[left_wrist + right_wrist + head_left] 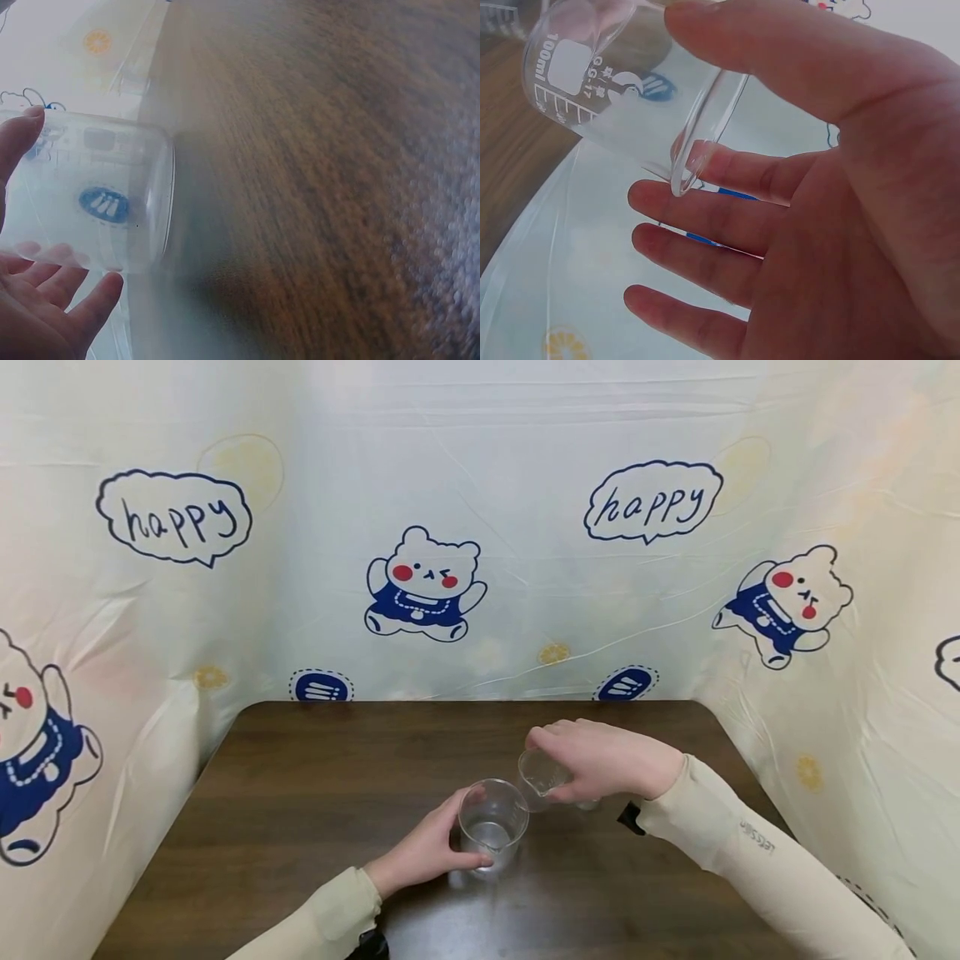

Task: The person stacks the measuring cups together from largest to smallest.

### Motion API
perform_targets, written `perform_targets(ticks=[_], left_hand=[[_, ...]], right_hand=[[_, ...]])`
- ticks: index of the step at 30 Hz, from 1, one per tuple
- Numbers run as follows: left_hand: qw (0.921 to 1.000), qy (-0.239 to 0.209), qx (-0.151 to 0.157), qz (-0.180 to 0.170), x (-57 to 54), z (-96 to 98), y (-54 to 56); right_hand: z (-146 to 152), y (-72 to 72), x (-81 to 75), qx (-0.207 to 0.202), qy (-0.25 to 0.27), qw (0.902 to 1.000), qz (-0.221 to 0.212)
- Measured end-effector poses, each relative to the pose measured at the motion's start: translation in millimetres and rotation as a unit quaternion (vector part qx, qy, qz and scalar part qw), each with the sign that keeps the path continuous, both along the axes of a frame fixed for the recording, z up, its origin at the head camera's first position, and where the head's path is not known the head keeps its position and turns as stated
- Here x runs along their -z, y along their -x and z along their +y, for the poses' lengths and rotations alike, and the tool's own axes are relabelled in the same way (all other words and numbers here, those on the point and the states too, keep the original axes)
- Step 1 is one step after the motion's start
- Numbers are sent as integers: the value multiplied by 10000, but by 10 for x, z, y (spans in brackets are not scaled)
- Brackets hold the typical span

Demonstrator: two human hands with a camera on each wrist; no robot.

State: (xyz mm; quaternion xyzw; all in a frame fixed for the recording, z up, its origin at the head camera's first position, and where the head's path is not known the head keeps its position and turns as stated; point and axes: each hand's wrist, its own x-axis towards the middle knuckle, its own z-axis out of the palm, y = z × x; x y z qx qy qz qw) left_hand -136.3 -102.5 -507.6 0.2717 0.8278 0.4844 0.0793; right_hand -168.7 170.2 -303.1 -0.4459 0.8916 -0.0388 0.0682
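Observation:
My left hand (423,853) holds a larger clear glass beaker (495,827), thumb along its near side and fingers around the left and back. In the left wrist view this beaker (112,165) has its base close to the tabletop. Just beyond it to the right, my right hand (609,762) pinches a smaller glass beaker (537,770) near the rim, from above. In the right wrist view, the small beaker (604,94) has white markings reading 100ml, with the thumb on one side and the index finger behind the glass; the other fingers are extended.
A dark brown wooden table (315,777) lies under both hands. A pale curtain (525,610) printed with bears and "happy" bubbles hangs behind it and at both sides. A bit of clear glass (587,804) shows below the right hand.

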Motion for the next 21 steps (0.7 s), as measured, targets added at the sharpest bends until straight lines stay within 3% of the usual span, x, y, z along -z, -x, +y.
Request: perform_targets(ticks=[21], left_hand=[[10000, -44, 55, 5, 14, 4, 22]], right_hand=[[-326, 10, 78, -430, -163, 9989, -90]])
